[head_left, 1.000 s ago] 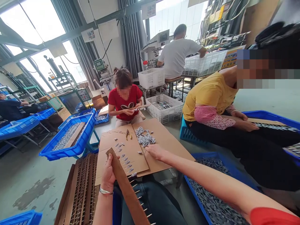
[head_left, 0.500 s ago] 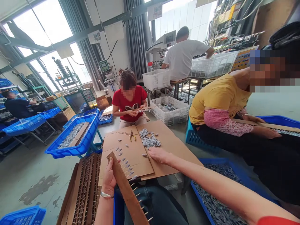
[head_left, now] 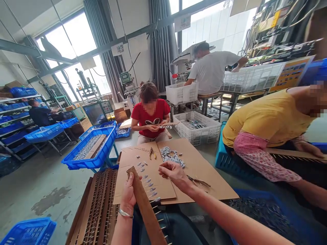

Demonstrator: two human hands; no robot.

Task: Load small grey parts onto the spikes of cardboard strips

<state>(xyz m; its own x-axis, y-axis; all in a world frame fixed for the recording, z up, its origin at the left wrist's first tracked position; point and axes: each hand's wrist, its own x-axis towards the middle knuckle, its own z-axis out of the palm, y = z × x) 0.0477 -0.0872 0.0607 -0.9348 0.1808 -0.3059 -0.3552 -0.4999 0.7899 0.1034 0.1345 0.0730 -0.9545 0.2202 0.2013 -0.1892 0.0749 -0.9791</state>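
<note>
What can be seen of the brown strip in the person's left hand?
The brown strip is long, flat and narrow, of wood or cardboard, I cannot tell which. Pale pins line its right edge: the farther ones carry grey pieces, the nearer look bare. It slants from above the table past the picture's bottom. The left hand grips it near the far end.

Grey curtains [head_left: 162,47] hang beside bright windows [head_left: 75,37]. A person in a red shirt [head_left: 150,114] sits across; behind, another in a white shirt [head_left: 213,71] sits on a stool [head_left: 211,95] near white baskets [head_left: 182,96]. At right, someone in yellow [head_left: 259,112] bends forward. At far left, shelves [head_left: 14,111] hold blue bins [head_left: 17,136], and a dark patch [head_left: 51,199] marks the floor [head_left: 20,190].
</note>
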